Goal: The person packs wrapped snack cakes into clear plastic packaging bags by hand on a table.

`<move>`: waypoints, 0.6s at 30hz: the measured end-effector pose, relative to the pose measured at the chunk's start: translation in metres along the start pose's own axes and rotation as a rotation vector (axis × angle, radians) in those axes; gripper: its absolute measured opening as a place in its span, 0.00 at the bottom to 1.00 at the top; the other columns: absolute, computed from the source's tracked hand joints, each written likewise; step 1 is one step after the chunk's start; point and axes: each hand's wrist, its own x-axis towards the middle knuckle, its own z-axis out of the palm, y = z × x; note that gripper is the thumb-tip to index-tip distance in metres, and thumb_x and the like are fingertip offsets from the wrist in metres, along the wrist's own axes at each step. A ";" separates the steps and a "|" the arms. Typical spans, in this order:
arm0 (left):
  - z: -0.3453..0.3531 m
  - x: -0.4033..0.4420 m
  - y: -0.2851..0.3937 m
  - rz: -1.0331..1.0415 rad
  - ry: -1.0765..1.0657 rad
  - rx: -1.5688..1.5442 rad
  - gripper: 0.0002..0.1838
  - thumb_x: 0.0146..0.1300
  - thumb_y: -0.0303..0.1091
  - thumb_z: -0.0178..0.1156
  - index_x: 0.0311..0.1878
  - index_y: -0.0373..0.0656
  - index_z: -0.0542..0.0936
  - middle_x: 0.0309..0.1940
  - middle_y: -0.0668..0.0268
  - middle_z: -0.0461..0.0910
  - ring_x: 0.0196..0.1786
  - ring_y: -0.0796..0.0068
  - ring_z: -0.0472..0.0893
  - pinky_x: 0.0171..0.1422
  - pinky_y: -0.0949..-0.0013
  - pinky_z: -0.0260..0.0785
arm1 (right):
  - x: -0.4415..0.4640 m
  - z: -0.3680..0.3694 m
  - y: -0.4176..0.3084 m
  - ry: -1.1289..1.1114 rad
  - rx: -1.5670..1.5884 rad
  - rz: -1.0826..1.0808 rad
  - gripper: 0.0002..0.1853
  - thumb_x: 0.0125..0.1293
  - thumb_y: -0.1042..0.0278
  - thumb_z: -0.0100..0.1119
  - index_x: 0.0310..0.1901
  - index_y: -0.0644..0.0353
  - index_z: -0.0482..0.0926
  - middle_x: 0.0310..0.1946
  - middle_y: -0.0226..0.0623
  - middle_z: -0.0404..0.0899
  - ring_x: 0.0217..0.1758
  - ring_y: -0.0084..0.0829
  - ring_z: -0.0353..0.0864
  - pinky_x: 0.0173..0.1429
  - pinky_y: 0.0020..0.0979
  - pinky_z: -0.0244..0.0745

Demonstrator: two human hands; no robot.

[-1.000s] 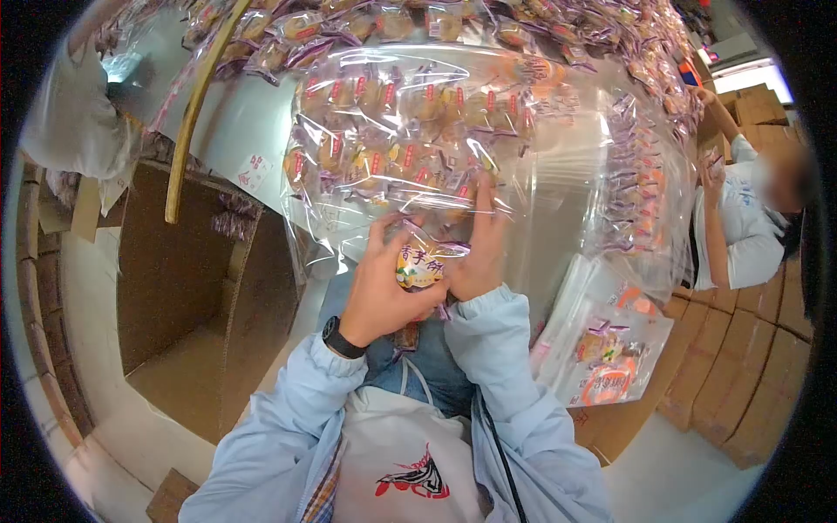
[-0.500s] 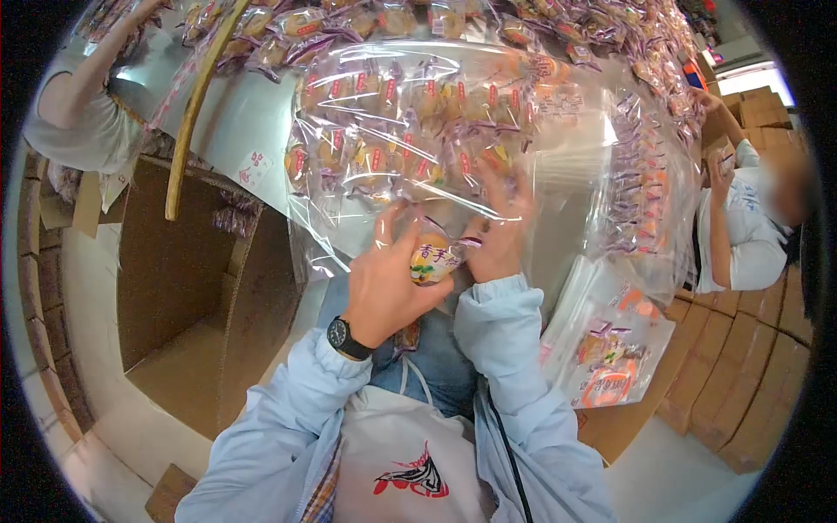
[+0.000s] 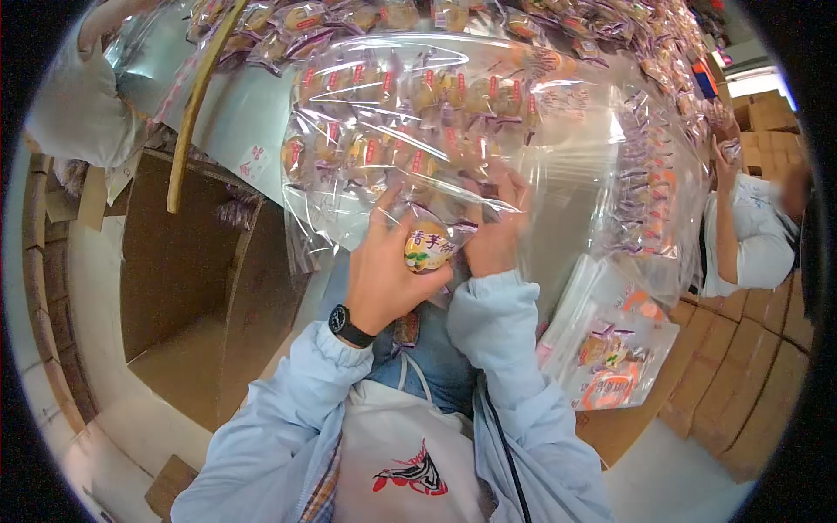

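A round wrapped cake [image 3: 429, 245] with purple lettering is gripped by my left hand [image 3: 384, 270], between thumb and fingers at the near edge of a large clear bag [image 3: 349, 209]. My right hand [image 3: 497, 227] reaches under the clear film just to the right, its fingers bent near the wrapped cakes; what it holds, if anything, is hidden by glare. Inside the bag, wrapped cakes [image 3: 370, 152] with red labels lie in rows. Another wrapped piece [image 3: 406, 331] rests on my lap.
Flat printed bags [image 3: 602, 357] lie at the right, beside another filled clear bag [image 3: 645, 183]. An open carton [image 3: 174, 288] stands at left under a wooden stick [image 3: 196, 109]. Loose wrapped cakes [image 3: 301, 17] cover the back. A co-worker [image 3: 750, 227] is at right, another person's sleeve [image 3: 78, 109] at left.
My right hand has shifted within the film over the cakes, and the row nearest my hands has changed. My left hand still holds the wrapped cake. The co-worker's hands at right have moved.
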 end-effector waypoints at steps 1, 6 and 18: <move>0.001 -0.001 -0.001 -0.025 0.009 -0.035 0.28 0.46 0.40 0.77 0.51 0.39 0.84 0.74 0.45 0.68 0.60 0.45 0.85 0.59 0.53 0.80 | -0.009 -0.002 -0.005 0.005 -0.021 -0.017 0.27 0.63 0.77 0.73 0.64 0.64 0.79 0.56 0.46 0.76 0.59 0.41 0.79 0.61 0.38 0.79; 0.008 -0.009 -0.025 0.108 0.141 -0.242 0.32 0.46 0.35 0.78 0.58 0.37 0.83 0.67 0.49 0.74 0.62 0.51 0.83 0.62 0.58 0.78 | -0.030 -0.012 -0.001 -0.087 -0.270 -0.229 0.28 0.60 0.66 0.77 0.60 0.63 0.78 0.54 0.50 0.77 0.58 0.51 0.79 0.57 0.43 0.78; -0.014 -0.041 -0.030 -0.166 0.060 -0.561 0.25 0.49 0.28 0.77 0.52 0.34 0.81 0.54 0.55 0.81 0.56 0.64 0.84 0.61 0.65 0.75 | -0.015 0.024 -0.007 -0.047 -0.292 -0.044 0.26 0.56 0.61 0.81 0.54 0.60 0.81 0.39 0.42 0.82 0.40 0.43 0.85 0.43 0.40 0.80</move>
